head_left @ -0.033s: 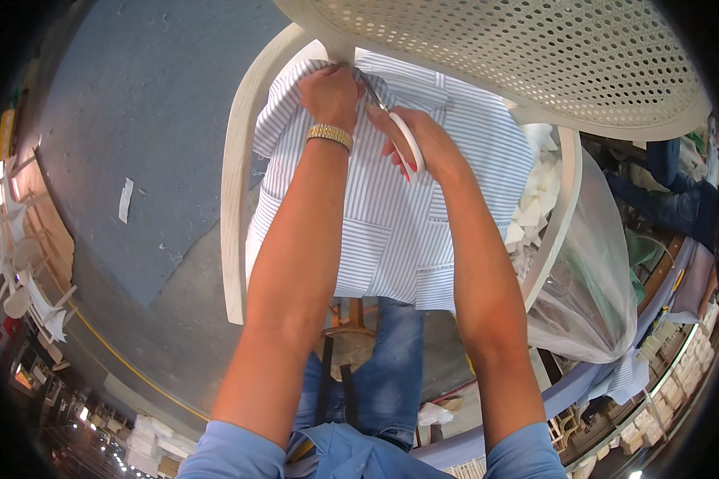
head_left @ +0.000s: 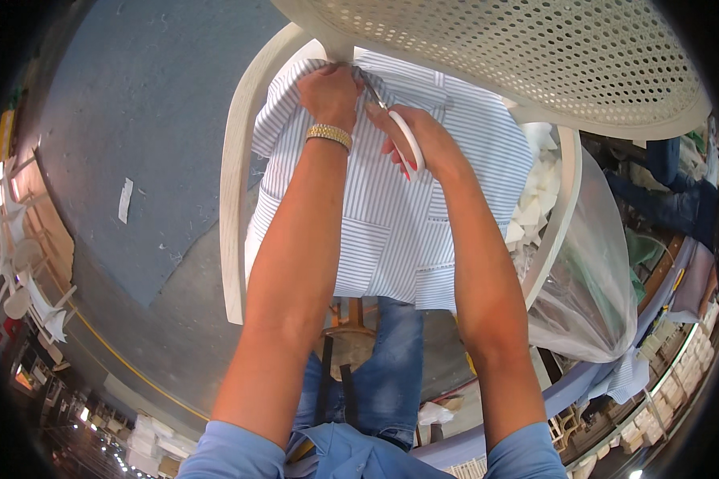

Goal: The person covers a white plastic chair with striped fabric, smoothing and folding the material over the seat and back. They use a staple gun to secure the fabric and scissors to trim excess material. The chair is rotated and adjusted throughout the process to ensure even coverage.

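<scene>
Blue-and-white striped fabric (head_left: 399,231) covers the seat of a pale wooden armchair (head_left: 236,176). Near the chair's back, my left hand (head_left: 328,93) is closed on a bunched fold of this cloth, beside the post where frame and backrest meet. My right hand (head_left: 423,140) grips a pair of scissors (head_left: 408,136) with white handles. The metal blades angle up and left toward the gathered cloth by my left fingers. Their tips are partly lost in the folds, so I cannot tell whether they touch the cloth.
A perforated cane backrest (head_left: 527,56) overhangs the far side. White foam scraps (head_left: 535,199) and a clear plastic bag (head_left: 587,279) lie right of the chair. Blue-grey sheeting (head_left: 152,104) with a white scrap (head_left: 125,199) spreads at left. A wooden stool (head_left: 350,331) stands below, between my legs.
</scene>
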The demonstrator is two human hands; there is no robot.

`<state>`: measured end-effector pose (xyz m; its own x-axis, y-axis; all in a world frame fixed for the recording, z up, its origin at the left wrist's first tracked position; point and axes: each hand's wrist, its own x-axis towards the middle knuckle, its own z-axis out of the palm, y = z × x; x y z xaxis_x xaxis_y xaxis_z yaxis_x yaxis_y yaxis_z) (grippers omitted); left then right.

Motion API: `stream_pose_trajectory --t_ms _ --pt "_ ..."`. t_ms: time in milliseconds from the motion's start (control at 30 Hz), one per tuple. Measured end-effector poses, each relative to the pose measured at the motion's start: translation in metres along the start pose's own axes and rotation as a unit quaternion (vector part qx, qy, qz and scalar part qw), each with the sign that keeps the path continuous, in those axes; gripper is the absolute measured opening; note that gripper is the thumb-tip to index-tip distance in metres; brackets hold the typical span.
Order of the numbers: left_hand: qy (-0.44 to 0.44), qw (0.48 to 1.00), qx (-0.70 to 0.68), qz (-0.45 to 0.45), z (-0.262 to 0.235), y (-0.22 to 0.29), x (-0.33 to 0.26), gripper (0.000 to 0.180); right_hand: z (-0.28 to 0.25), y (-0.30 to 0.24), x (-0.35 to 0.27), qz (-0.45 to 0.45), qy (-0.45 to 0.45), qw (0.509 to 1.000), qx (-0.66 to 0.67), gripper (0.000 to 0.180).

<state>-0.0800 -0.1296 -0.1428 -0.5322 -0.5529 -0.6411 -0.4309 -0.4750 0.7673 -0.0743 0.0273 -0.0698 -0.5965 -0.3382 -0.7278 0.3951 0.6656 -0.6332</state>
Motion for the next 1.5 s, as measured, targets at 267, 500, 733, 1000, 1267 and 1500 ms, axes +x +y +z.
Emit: stream_pose_trajectory --t_ms 267,500,733,1000,1267,1500 --pt "-0.012 0.997 -0.065 -0.040 -0.002 0.007 0.009 0.007 -0.010 -0.012 0.012 -0.010 -0.008 0.999 -0.048 0.069" --pt "-0.051 0.996 -0.045 -0.058 -0.006 0.007 0.011 0.008 -0.003 -0.013 0.018 0.002 -0.013 1.000 -0.013 0.067" --pt "-0.041 0.996 -0.064 -0.050 -0.004 0.000 0.010 0.009 0.005 -0.011 0.029 -0.010 0.010 0.999 -0.028 0.060" --pt "-0.030 0.995 -0.064 -0.070 -0.003 0.005 0.008 0.009 0.004 -0.003 0.037 -0.059 0.047 0.994 -0.085 0.056" --pt "-0.031 0.995 -0.071 -0.066 -0.004 0.003 0.009 0.007 0.008 0.001 0.034 -0.057 0.069 0.992 -0.089 0.058" --pt "-0.036 0.996 -0.067 -0.037 -0.005 0.001 0.005 0.008 0.001 0.000 0.030 0.000 0.005 1.000 -0.002 0.054"
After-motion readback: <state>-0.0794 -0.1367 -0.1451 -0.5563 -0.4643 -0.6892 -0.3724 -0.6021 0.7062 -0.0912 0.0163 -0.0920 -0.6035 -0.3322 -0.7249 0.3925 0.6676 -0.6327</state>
